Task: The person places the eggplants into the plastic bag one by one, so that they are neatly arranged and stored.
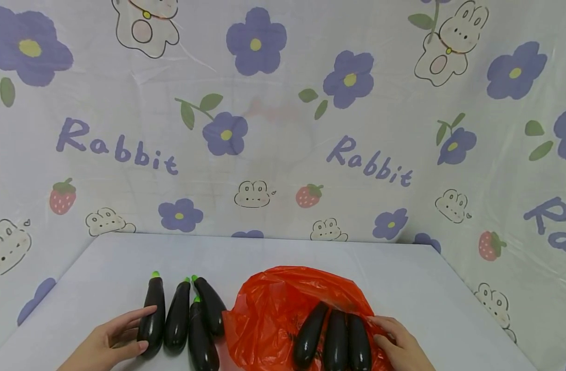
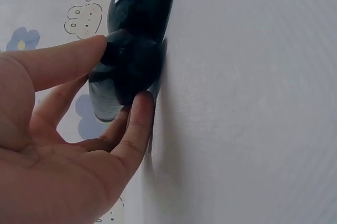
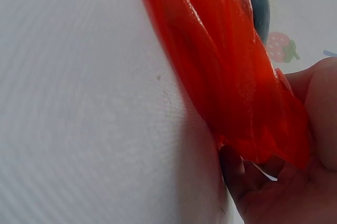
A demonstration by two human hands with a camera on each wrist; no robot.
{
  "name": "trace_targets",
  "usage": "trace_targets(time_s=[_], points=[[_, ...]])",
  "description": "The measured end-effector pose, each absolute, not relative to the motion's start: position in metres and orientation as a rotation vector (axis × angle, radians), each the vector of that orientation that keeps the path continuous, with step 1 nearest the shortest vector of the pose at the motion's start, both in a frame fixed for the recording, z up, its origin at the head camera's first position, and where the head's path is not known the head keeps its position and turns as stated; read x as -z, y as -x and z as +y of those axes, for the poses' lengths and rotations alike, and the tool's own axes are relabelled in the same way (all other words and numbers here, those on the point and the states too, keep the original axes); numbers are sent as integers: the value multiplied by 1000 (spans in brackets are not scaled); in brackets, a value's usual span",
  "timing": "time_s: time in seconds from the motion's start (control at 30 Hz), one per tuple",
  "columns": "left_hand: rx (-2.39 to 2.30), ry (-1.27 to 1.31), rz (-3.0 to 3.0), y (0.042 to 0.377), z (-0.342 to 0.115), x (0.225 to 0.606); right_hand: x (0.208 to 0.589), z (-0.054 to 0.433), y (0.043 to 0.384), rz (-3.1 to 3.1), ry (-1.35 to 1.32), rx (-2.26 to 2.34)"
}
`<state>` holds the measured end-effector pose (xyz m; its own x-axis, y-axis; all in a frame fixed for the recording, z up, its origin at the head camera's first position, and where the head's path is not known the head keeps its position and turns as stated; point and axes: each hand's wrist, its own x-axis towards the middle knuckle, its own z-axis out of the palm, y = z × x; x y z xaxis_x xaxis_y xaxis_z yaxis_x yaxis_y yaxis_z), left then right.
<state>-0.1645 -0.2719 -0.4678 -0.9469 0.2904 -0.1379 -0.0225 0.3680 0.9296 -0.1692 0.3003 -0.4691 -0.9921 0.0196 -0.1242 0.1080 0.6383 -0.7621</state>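
My left hand (image 1: 111,337) is at the leftmost eggplant (image 1: 154,314), thumb at its lower end and fingers against its side. In the left wrist view, thumb and fingers (image 2: 138,121) pinch the rounded end of this dark, glossy eggplant (image 2: 126,66) close over the table. My right hand (image 1: 399,340) holds the right edge of a red plastic bag (image 1: 260,314). The right wrist view shows the bag's crumpled edge (image 3: 237,92) between thumb and fingers, with some fingertips hidden under it. Three eggplants (image 1: 336,340) lie side by side on the opened bag, next to the right hand.
Several more eggplants with green stem ends, among them a slim one (image 1: 178,317), lie between the left hand and the bag. The white table (image 1: 171,252) ends at a curtain (image 1: 273,165) printed with rabbits, flowers and strawberries.
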Motion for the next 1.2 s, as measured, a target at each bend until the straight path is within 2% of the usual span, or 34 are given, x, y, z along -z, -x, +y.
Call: trace_targets(time_s=[0.37, 0.73, 1.2], points=[[-1629, -283, 2342, 166, -272, 469, 470, 301, 170, 2743, -118, 1296], [-1676, -224, 2249, 165, -273, 470, 473, 303, 171, 2733, -99, 1310], [-1732, -226, 2428, 161, -270, 466, 472, 301, 172, 2737, -114, 1306]])
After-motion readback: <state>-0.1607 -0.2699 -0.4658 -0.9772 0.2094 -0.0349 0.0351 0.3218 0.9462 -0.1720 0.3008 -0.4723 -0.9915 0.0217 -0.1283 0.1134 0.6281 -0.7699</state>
